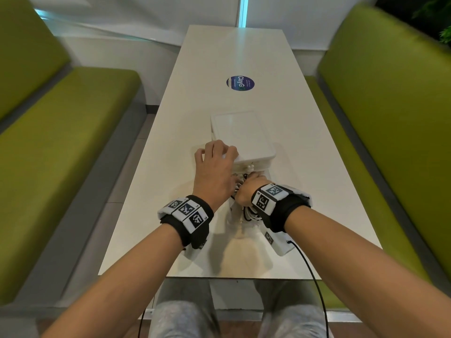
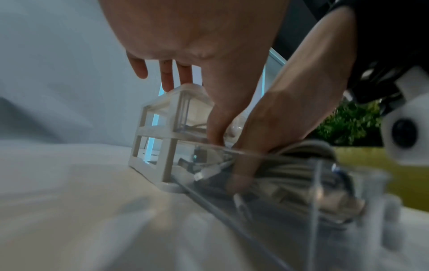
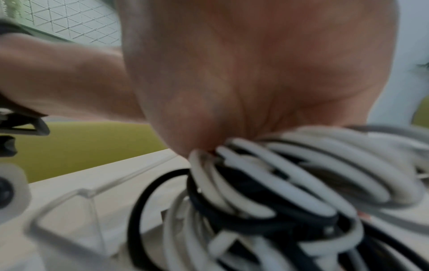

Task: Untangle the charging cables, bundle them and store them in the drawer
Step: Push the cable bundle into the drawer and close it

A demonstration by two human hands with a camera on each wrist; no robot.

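Observation:
A small white drawer unit (image 1: pixel 244 135) stands in the middle of the white table (image 1: pixel 166 203). Its clear lower drawer (image 1: pixel 231 215) is pulled out toward me. My left hand (image 1: pixel 216 154) rests on the unit's near left top corner, fingers (image 2: pixel 168 80) on the lid and thumb down at the front. My right hand (image 1: pixel 249 186) reaches down into the open drawer and grips a coiled bundle of white and black charging cables (image 3: pixel 267 183). The bundle (image 2: pixel 292 174) lies inside the clear drawer walls (image 2: pixel 325 183). My right fingertips are hidden among the coils.
Green padded benches (image 1: pixel 73 142) (image 1: pixel 390 118) run along both sides of the narrow table. A round blue sticker (image 1: pixel 240 83) lies farther up the tabletop. A black wire (image 1: pixel 310 267) from my right wrist camera hangs over the near table edge.

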